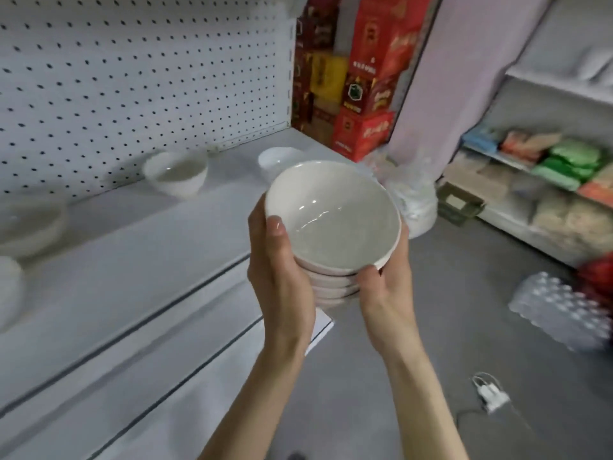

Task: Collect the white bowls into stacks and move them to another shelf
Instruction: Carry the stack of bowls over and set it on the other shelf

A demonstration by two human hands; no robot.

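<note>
A stack of several white bowls (335,220) is held in the air off the right end of the white shelf (132,260). My left hand (282,280) grips the stack's left side, thumb on the top bowl's rim. My right hand (384,293) grips its right side from below. More white bowls stand on the shelf: a deep one (175,174) near the pegboard, a shallow one (282,159) behind the stack, a wide one (30,227) at the left edge, and another (10,283) partly cut off at far left.
A pegboard back wall (132,78) rises behind the shelf. Red and yellow boxes (358,78) are piled at the shelf's right end. A plastic-wrapped bundle (414,194), a bubble-wrapped pack (560,313) and a white charger (491,393) lie on the grey floor. Another shelf unit (547,180) with packaged goods stands at right.
</note>
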